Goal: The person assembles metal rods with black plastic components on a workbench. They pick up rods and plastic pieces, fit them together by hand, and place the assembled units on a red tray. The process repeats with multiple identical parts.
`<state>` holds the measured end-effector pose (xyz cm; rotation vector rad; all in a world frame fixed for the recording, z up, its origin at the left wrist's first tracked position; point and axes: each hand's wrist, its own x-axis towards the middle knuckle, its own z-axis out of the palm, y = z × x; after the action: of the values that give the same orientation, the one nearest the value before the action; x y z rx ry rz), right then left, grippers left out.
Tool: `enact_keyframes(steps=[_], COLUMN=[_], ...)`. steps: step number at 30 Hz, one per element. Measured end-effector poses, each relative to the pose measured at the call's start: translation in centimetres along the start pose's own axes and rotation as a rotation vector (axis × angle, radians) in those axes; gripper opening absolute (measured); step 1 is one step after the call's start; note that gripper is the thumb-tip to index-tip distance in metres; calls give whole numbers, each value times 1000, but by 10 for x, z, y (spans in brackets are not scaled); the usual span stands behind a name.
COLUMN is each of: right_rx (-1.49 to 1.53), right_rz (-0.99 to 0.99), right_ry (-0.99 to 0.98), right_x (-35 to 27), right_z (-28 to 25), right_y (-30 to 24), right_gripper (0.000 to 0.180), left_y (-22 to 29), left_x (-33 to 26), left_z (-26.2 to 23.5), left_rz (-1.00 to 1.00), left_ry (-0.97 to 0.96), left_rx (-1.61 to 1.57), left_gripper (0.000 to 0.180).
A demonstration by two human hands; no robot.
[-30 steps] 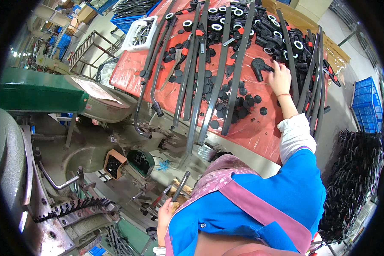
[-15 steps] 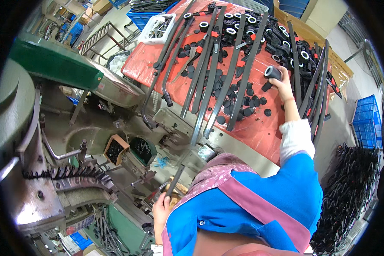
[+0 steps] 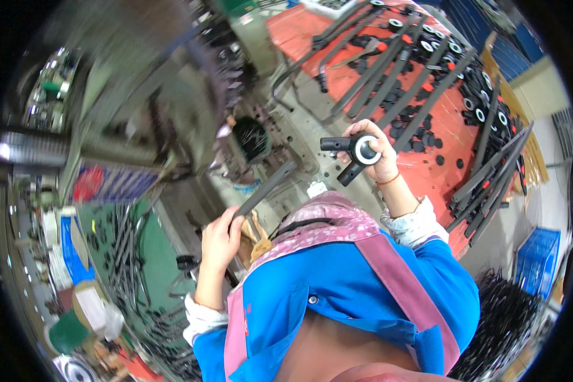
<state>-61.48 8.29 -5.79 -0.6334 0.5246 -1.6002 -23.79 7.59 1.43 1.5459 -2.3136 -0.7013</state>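
**Both hands full: a fitting in the right, a bar in the left**

From my remote seat I saw the right hand (image 3: 374, 156) raised just right of the frame's centre, its fingers curled closed around a black branched fitting (image 3: 352, 155). The fitting had a round face with a white ring turned toward the camera, one short stub pointing left and another slanting down and left out of the grip. The thumb lay over the top of the ring; a thin orange band sat on the wrist below.

The left hand (image 3: 219, 240) was lower and further left, closed in a fist around the lower end of a long dark bar (image 3: 265, 189). The bar ran up and to the right from that fist, its free end stopping a little below and left of the fitting. The two parts were near each other but not touching.

Behind the right hand, in the upper right of the frame, lay an orange-red table (image 3: 455, 175) strewn with long black rods (image 3: 388, 70) and many small black rings and caps. The upper left was blurred grey machinery (image 3: 140, 95), too smeared for me to read. A blue jacket with a pink apron (image 3: 337, 286) filled the bottom centre.
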Motion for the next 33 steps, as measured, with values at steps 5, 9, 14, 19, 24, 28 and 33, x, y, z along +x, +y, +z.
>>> enact_keyframes(steps=[5, 9, 14, 19, 24, 28, 33], right_rx=[-152, -208, -251, -319, -321, -342, -660], right_rz=[151, 135, 154, 187, 258, 299, 210], right_ry=[-102, -212, -348, -489, -504, -407, -321], right_x=[12, 21, 33, 40, 38, 43, 61], right_z=[56, 85, 108, 124, 148, 155, 157], right_y=[35, 54, 66, 81, 107, 112, 118], right_gripper=[49, 46, 45, 44, 41, 39, 38], left_y=[-21, -41, -69, -82, -92, -102, -115], left_x=[-25, -40, -51, -57, -49, -43, -30], left_z=[-25, -39, -56, -69, -76, -79, -75], left_rz=[-26, -75, -112, -76, -105, -38, 40], left_ry=[14, -18, -127, -230, -294, -190, -2], left_rx=[4, -62, -184, -271, -216, -150, -76], left_gripper=[25, 25, 24, 24, 28, 28, 30])
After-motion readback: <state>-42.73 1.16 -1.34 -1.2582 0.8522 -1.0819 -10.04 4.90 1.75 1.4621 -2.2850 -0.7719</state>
